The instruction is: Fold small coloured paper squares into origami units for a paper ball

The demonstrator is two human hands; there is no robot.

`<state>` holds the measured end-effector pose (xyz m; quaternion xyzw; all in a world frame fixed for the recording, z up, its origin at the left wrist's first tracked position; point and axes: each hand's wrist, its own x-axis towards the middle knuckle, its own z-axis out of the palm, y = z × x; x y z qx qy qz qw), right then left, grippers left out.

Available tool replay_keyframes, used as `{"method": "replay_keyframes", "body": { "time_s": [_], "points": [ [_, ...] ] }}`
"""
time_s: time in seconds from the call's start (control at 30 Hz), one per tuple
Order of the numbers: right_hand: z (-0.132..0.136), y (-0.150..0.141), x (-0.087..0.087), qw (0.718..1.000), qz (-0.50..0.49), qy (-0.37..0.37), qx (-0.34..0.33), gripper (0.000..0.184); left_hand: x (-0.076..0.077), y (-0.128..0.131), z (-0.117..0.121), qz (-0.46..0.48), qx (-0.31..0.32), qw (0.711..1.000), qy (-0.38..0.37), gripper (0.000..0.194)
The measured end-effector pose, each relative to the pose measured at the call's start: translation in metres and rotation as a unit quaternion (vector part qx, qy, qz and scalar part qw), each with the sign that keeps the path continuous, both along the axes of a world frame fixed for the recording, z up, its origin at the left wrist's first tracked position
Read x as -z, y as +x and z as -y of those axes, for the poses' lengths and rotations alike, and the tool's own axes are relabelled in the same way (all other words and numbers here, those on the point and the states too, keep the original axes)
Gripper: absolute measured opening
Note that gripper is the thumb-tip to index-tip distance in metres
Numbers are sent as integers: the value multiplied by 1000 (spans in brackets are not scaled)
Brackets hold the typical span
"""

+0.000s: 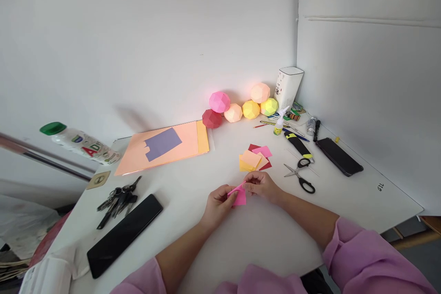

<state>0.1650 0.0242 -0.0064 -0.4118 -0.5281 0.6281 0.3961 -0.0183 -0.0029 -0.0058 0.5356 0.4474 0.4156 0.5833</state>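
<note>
A small pink paper [240, 198] is pinched between my two hands above the white table, with a fold or raised edge along its top. My left hand [218, 202] grips its left side, thumb on the face of the sheet. The fingertips of my right hand [261, 186] close on its upper right corner. Just beyond my hands lies a loose pile of small paper pieces [251, 159] in peach, yellow, pink and dark red. Black-handled scissors [299, 174] rest to the right of my right hand, their blades pointing left.
Faceted paper balls [219, 101] line the wall. Right of them are a glue bottle [279, 125], a box cutter [296, 144] and a black phone [339, 156]. At left are peach sheets [160, 147], keys [119, 200], a dark tablet [124, 235] and a tilted-looking white bottle [86, 144].
</note>
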Motion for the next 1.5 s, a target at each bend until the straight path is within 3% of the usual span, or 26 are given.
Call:
{"method": "replay_keyframes", "body": {
  "time_s": [0.63,0.93,1.17,1.33,1.5],
  "points": [
    [0,1,-1,1000,-17,7,-3,24,1,0,0,-5,2,1000,9,25],
    [2,0,-4,999,-43,18,-4,28,3,-2,-1,22,-3,999,-31,24],
    [8,-3,-1,994,39,93,-32,22,4,-1,-1,8,10,1000,-24,24],
    [9,-3,0,995,32,95,-20,17,3,1,-1,28,-22,999,-40,25],
    [9,-5,1,989,77,120,-35,17,5,1,-2,32,-9,999,-39,25]
  ]
}}
